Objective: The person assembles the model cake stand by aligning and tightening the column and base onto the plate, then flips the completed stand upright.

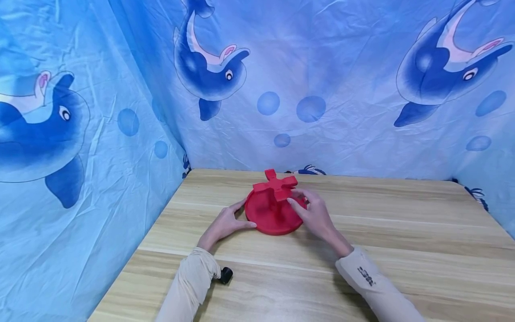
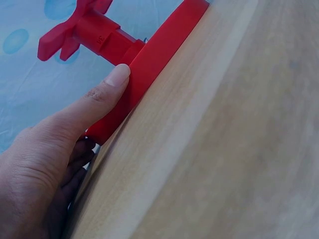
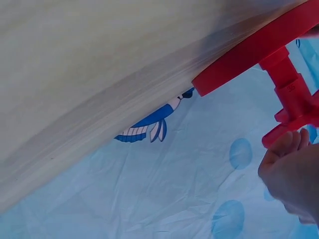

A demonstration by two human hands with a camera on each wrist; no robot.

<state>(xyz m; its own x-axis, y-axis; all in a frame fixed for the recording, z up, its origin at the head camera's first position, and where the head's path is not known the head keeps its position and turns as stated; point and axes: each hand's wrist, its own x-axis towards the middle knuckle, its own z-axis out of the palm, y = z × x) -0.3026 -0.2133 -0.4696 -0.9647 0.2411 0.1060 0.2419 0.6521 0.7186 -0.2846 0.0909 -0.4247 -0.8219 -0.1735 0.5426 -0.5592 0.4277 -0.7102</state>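
Note:
A red round base (image 1: pixel 261 221) with a raised rim sits on the wooden table. From its middle rises a red post (image 2: pixel 102 37), topped by a red four-armed cross piece (image 1: pixel 275 184). My left hand (image 1: pixel 227 223) grips the base's left side, the thumb (image 2: pixel 112 82) lying on the rim and the other fingers partly hidden around the edge. At the cross piece, my right hand (image 1: pixel 315 217) pinches the near right arm between thumb and fingers. Seen from the right wrist, those fingers (image 3: pixel 286 147) curl at the tip of that arm.
The wooden table (image 1: pixel 402 232) stretches to both sides of the base. Behind it and at the sides hangs a blue dolphin-print curtain (image 1: pixel 342 147). A small black device (image 1: pixel 226 275) sticks out beside the left sleeve.

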